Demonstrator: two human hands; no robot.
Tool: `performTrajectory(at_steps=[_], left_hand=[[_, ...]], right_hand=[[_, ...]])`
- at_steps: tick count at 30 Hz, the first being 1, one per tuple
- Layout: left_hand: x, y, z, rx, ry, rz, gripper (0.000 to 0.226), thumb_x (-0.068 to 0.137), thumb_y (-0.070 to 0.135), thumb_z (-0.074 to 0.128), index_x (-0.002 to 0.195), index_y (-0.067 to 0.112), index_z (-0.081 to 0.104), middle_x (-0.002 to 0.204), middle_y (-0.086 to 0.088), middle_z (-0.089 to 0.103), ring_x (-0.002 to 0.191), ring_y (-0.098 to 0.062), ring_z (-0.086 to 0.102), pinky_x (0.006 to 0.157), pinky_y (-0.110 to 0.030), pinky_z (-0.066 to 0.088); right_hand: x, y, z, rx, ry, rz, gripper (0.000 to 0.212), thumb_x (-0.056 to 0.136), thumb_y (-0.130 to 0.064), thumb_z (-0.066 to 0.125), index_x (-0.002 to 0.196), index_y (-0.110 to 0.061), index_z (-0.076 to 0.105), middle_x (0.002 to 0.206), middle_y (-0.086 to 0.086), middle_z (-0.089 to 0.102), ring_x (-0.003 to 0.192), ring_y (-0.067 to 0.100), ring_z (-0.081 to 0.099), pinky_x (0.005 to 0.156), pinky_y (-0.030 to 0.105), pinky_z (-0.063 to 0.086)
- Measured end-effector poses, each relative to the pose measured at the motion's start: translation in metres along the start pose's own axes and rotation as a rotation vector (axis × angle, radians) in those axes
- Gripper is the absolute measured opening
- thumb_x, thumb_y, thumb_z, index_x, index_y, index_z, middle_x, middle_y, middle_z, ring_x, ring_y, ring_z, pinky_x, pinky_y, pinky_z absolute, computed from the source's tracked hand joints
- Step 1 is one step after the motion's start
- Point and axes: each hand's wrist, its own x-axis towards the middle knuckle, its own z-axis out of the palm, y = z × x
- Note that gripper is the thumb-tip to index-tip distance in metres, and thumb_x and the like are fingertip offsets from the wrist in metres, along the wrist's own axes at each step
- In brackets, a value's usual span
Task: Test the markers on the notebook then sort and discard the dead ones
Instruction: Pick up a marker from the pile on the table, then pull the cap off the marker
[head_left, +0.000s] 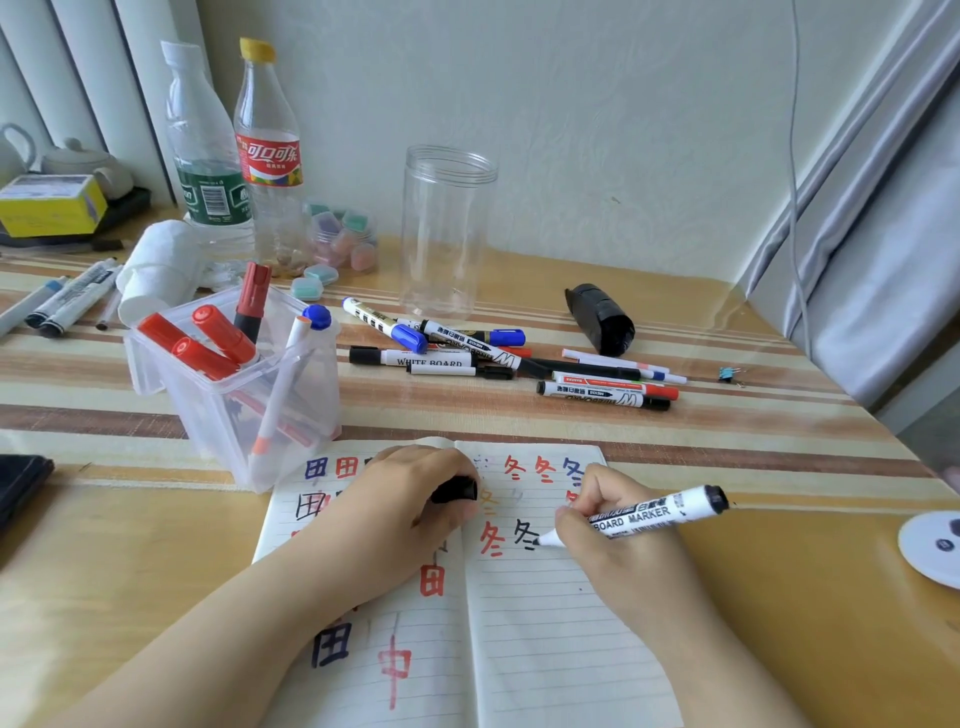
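Head view looks down on a striped table (571, 415) where an open lined notebook (519, 623) lies near the front edge, its pages marked with red, blue and black test characters. Behind it to the left stands a clear plastic bin (260, 410) holding red and blue markers upright, and farther back an empty clear jar (447, 228). Between jar and notebook lies a loose heap of whiteboard markers (498, 358), some overlapping. The left hand (405, 509) rests on the left page, fingers curled round a black cap (456, 489). The right hand (618, 545) pinches a black whiteboard marker (657, 512), its tip touching the right page beside a black character.
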Motion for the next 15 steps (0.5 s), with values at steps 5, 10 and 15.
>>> performTrajectory(at_steps=[5, 10, 15], left_hand=[[-0.001, 0.013, -0.005, -0.128, -0.011, 0.096, 0.02, 0.082, 0.046, 0.045, 0.1, 0.038, 0.05, 0.089, 0.016, 0.06, 0.082, -0.002, 0.053, 0.073, -0.013, 0.041], [-0.001, 0.017, -0.001, -0.145, -0.023, 0.179, 0.022, 0.085, 0.047, 0.048, 0.102, 0.035, 0.053, 0.081, 0.015, 0.061, 0.071, 0.0, 0.051, 0.064, -0.008, 0.038], [-0.002, 0.022, 0.001, -0.201, -0.045, 0.221, 0.019, 0.087, 0.044, 0.049, 0.102, 0.033, 0.052, 0.085, 0.016, 0.062, 0.076, 0.006, 0.053, 0.068, -0.007, 0.04]], right_hand=[[0.001, -0.007, 0.001, 0.216, -0.021, -0.104, 0.024, 0.068, -0.041, 0.063, 0.061, -0.022, 0.051, 0.048, -0.01, 0.047, 0.047, 0.001, 0.038, 0.049, 0.011, 0.032], [0.001, -0.009, 0.005, 0.219, -0.073, -0.114, 0.023, 0.066, -0.043, 0.063, 0.063, -0.023, 0.052, 0.051, -0.012, 0.048, 0.05, 0.002, 0.04, 0.05, 0.012, 0.033], [0.002, -0.005, 0.008, 0.228, -0.16, -0.059, 0.022, 0.063, -0.043, 0.07, 0.064, -0.025, 0.058, 0.062, 0.001, 0.06, 0.058, 0.008, 0.049, 0.056, 0.02, 0.038]])
